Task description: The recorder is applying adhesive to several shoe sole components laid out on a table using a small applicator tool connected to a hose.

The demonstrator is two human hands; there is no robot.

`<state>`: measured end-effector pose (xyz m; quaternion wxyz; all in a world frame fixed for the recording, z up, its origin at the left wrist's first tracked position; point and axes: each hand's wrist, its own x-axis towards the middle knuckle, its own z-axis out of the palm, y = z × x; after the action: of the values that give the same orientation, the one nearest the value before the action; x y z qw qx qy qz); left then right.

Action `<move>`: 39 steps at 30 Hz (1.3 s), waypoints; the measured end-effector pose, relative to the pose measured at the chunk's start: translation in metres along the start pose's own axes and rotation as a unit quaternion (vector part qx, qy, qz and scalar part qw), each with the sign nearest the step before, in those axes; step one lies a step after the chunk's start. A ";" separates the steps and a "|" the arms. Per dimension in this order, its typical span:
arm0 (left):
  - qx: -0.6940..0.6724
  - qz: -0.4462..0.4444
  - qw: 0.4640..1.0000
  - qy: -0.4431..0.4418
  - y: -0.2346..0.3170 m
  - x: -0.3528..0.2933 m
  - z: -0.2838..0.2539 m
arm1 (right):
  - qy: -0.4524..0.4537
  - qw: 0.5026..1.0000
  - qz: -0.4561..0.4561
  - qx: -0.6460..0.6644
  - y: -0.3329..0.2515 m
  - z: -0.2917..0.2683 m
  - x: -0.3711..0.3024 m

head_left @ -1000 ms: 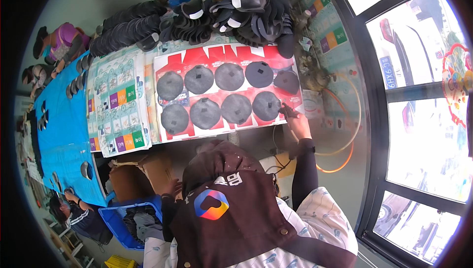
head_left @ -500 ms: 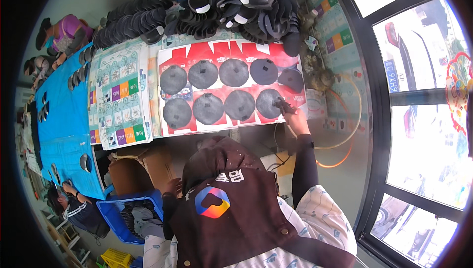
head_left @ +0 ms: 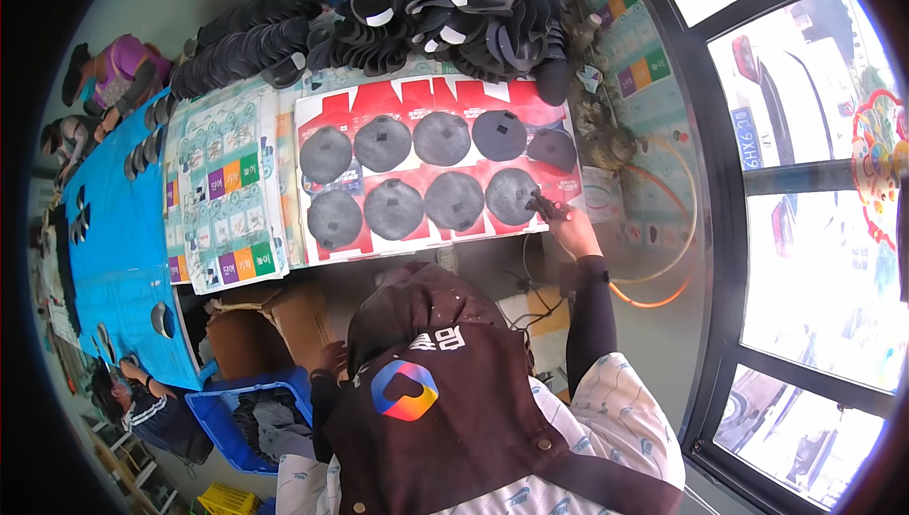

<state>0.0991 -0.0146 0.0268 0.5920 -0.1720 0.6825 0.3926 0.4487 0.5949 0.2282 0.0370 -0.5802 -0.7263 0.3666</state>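
Note:
Round dark-grey fabric-like pieces (head_left: 457, 201) lie in two rows on a red and white printed board (head_left: 312, 117), most with a small dark square patch showing. My right hand (head_left: 571, 230) reaches over the board's right front edge. Its fingers are closed on a slim dark tool (head_left: 542, 204), whose tip is at the right rim of the last front-row piece (head_left: 509, 191). What kind of tool it is, I cannot make out. My left hand (head_left: 333, 356) hangs low beside my dark apron (head_left: 464, 401), near a cardboard box; its fingers are too unclear to read.
Stacks of curved black pieces (head_left: 237, 56) line the table's back. Printed sheets (head_left: 222, 184) and a blue-covered table (head_left: 114, 240) extend left, where other people (head_left: 151, 411) work. Below stand a cardboard box (head_left: 251, 340) and a blue crate (head_left: 222, 430). An orange hose (head_left: 663, 297) loops beside the window.
My right hand has drawn slightly right, away from the middle of the last front-row piece. The whole view has shifted a little; the pieces lie as before.

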 end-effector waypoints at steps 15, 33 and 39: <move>0.195 0.161 0.967 -0.020 -0.031 0.008 -0.013 | -0.032 0.977 -0.010 0.213 -0.017 -0.006 0.023; 0.074 0.121 0.990 0.008 -0.046 -0.023 0.004 | 0.059 0.989 -0.107 0.080 -0.054 0.015 0.147; 0.033 0.085 0.996 0.019 -0.047 -0.023 0.005 | -0.054 0.996 -0.039 0.065 -0.068 -0.001 0.134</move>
<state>0.1411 -0.0460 0.0332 0.5489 -0.1017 0.7182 0.4154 0.3497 0.7080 0.2183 0.0495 -0.5273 -0.7239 0.4421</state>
